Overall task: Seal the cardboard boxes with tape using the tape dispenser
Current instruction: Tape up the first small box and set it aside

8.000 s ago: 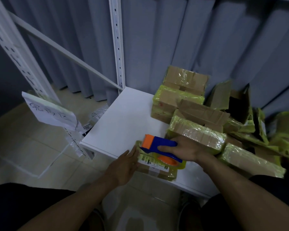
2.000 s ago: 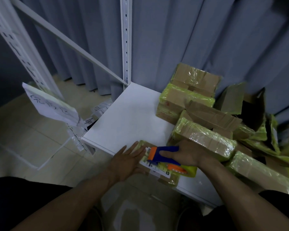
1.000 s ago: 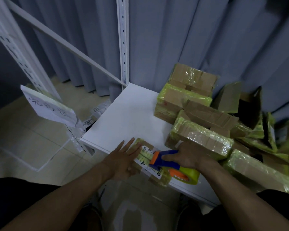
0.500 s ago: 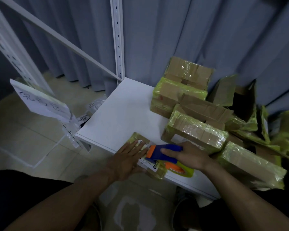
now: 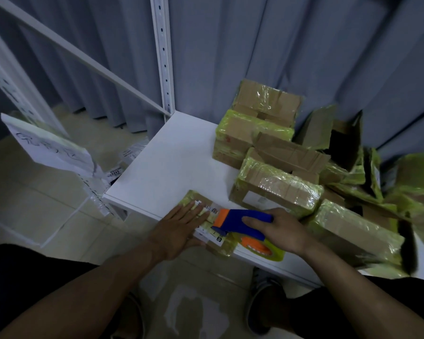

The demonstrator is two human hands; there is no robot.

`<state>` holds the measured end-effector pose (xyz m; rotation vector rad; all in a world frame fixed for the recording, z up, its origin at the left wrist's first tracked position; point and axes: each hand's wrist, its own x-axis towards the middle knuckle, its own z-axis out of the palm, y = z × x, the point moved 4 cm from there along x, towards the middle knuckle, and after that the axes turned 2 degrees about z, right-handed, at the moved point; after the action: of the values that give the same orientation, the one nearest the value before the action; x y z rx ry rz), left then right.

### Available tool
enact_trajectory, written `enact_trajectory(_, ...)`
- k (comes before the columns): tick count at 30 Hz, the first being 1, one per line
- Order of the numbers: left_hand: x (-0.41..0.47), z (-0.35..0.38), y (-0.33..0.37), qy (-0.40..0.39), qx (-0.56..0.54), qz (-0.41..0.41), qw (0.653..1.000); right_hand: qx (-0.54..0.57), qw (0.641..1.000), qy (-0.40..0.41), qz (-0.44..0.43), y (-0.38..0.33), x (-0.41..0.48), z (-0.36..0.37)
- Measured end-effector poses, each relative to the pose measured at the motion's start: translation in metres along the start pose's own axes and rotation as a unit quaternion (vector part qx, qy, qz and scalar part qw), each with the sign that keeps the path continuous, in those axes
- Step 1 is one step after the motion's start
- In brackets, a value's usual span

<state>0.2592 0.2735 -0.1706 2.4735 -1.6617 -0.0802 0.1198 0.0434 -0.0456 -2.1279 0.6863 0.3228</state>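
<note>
Yellow-green tape all over the small box (image 5: 195,199) at the white shelf's (image 5: 169,172) near edge.
Left hand (image 5: 179,223) flat on the box, fingers straight and together. Right hand (image 5: 282,228) curled round the blue tape dispenser (image 5: 240,221), its orange nose down on the box's label, just beside the left fingertips. Where tape meets box is hidden under the dispenser, and the label's print is too blurred to read.

A grey curtain (image 5: 255,57) hangs beyond the grip, a white slotted upright (image 5: 162,57) stands up-left of it, a handwritten sign (image 5: 49,149) far left
</note>
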Motion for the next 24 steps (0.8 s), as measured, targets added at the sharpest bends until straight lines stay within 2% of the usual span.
enact_trajectory(8,0.003,-0.006,-0.002,-0.011,0.02,0.009,1.0,0.056,0.998,-0.018,0.025,0.014,-0.01,-0.01)
enact_trajectory(13,0.004,-0.005,-0.003,-0.021,0.025,0.017,0.999,-0.009,0.998,-0.024,0.062,0.007,-0.003,0.001)
enact_trajectory(19,0.006,-0.014,-0.021,-0.035,0.042,0.015,0.998,-0.011,0.998,-0.022,0.06,-0.008,0.012,0.011)
enact_trajectory(22,0.009,-0.016,-0.028,-0.044,-0.031,0.036,0.998,-0.012,0.999,-0.014,0.051,-0.015,0.018,0.017)
enact_trajectory(24,0.009,-0.011,-0.022,-0.083,-0.083,0.027,0.993,-0.007,0.999,-0.015,0.046,-0.018,0.021,0.021)
